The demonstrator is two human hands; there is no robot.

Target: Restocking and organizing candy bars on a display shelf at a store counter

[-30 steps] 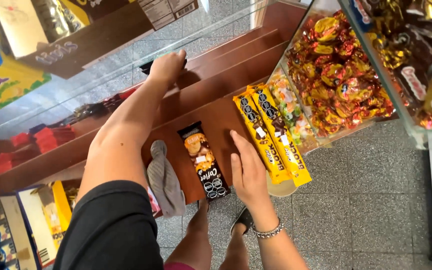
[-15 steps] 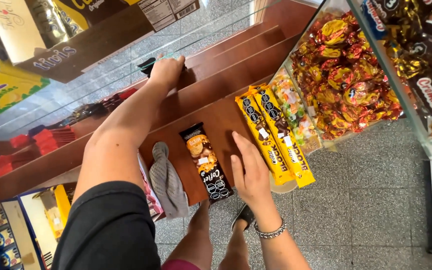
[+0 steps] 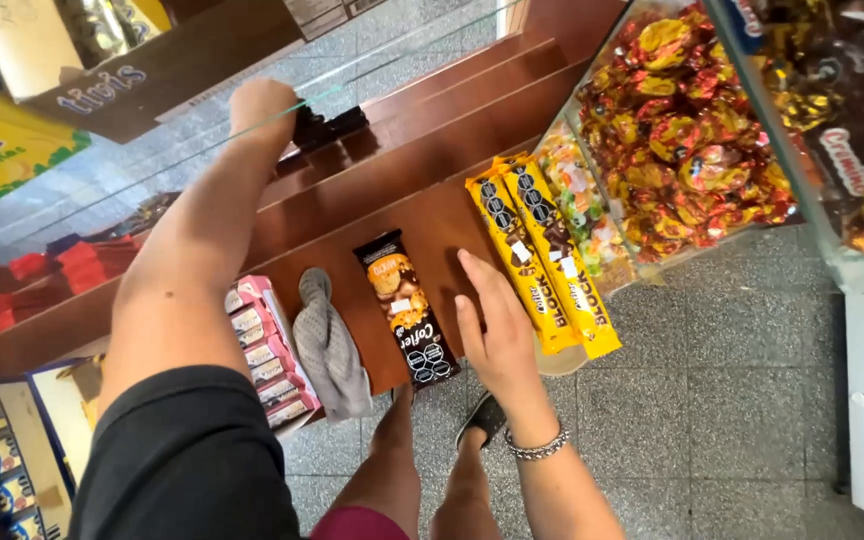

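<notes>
My left hand point(image 3: 262, 105) reaches up to a higher wooden shelf, its fingers closed around a dark packet point(image 3: 327, 125) that sticks out to the right of the fist. On the lower wooden shelf point(image 3: 432, 215), my right hand point(image 3: 492, 330) lies flat with its fingers extended and holds nothing. It sits between a dark brown biscuit packet point(image 3: 407, 305) on its left and two long yellow chocolate bar packets point(image 3: 542, 255) on its right, close to the nearer yellow one.
A grey cloth point(image 3: 327, 345) and a row of pink packets point(image 3: 262, 350) lie left of the biscuit packet. Bins of red and gold wrapped sweets point(image 3: 682, 140) stand at the right. A glass pane point(image 3: 102, 190) covers the upper left. Below are grey floor tiles point(image 3: 712, 400) and my sandalled feet.
My left hand has curled shut around the dark packet on the upper shelf. My right hand has stayed flat on the lower shelf. The view has shifted slightly.
</notes>
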